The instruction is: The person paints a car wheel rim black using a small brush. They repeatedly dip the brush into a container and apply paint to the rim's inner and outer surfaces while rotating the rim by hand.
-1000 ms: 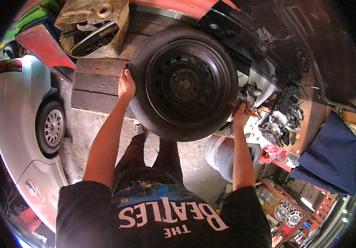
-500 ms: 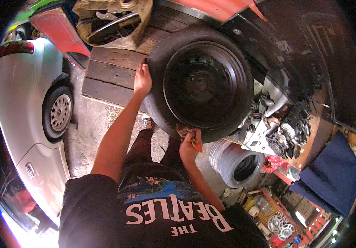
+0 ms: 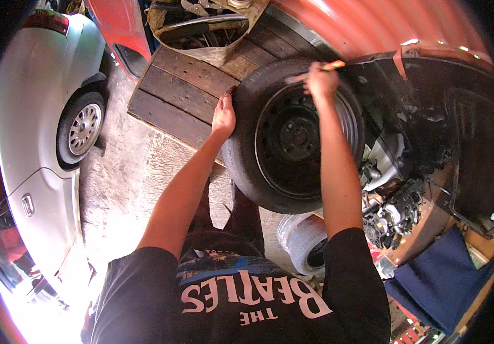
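A black tyre (image 3: pixel 241 166) on a dark steel rim (image 3: pixel 295 137) stands in front of me against a wooden plank bench. My left hand (image 3: pixel 224 116) lies along the tyre's left edge, fingers stretched out and pressed to the rubber. At the wheel's upper right, my right hand (image 3: pixel 321 83) is closed around a paintbrush (image 3: pixel 334 65) with an orange handle. Its working end points left over the top of the rim and is smeared by motion. My right forearm hides part of the wheel's right side.
Behind the wheel is the plank bench (image 3: pixel 172 92), bearing a cut-open container (image 3: pixel 201 51) of tools. A silver car (image 3: pixel 40 114) stands at left. Loose tyres (image 3: pixel 301 238) lie below the wheel; engine parts (image 3: pixel 393 218) and a dark blue cloth (image 3: pixel 436 281) are at right.
My right hand has moved from the wheel's lower edge up to its top right with the paintbrush. My left hand stays on the tyre's left edge. The whole view has shifted.
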The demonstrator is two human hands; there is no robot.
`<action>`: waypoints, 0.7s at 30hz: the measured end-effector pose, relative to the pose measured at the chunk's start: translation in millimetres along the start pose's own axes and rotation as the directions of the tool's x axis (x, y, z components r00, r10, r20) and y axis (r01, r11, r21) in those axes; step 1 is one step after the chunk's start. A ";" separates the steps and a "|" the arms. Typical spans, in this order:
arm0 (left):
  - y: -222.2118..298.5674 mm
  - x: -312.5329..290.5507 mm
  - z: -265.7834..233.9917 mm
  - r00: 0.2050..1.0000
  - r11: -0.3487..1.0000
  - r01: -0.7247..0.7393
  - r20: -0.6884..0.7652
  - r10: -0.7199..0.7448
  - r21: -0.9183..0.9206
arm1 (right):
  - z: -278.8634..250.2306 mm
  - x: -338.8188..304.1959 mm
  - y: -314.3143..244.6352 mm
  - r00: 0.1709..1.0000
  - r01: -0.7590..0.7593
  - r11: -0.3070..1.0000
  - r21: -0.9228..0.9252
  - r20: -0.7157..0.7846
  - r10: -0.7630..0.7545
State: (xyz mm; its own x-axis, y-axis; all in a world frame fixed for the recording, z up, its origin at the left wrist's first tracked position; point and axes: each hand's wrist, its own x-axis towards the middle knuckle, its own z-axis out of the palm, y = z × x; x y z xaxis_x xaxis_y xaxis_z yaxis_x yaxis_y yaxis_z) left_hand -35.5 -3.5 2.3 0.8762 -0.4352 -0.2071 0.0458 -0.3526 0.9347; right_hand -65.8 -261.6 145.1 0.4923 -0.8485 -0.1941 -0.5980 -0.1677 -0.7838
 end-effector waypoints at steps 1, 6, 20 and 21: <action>3.5 -1.5 0.2 0.999 0.999 0.032 -0.002 -0.032 0.038 | -17.6 16.7 10.2 0.997 0.004 0.992 -0.123 -0.075 -0.014; 22.1 -5.4 -4.6 0.998 0.999 0.050 -0.030 -0.050 0.021 | -37.4 23.1 24.9 0.968 0.024 0.984 -0.179 -0.242 -0.068; 43.8 -5.1 -9.3 0.993 0.976 0.115 -0.013 -0.115 0.186 | -21.1 -293.3 124.7 0.635 0.762 0.614 -0.206 0.429 -0.643; 53.9 -7.5 -11.4 0.989 0.972 0.145 -0.016 -0.144 0.183 | -42.2 -308.4 139.9 0.655 0.741 0.640 -0.203 0.428 -0.623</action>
State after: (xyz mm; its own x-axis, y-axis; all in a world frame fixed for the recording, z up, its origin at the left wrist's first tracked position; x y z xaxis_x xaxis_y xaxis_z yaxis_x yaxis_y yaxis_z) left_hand -34.1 -9.7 57.5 0.8681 -0.3664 -0.3350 0.0837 -0.5570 0.8263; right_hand -328.0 -44.6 120.3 0.9657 -0.2359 0.1086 -0.1456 -0.8381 -0.5258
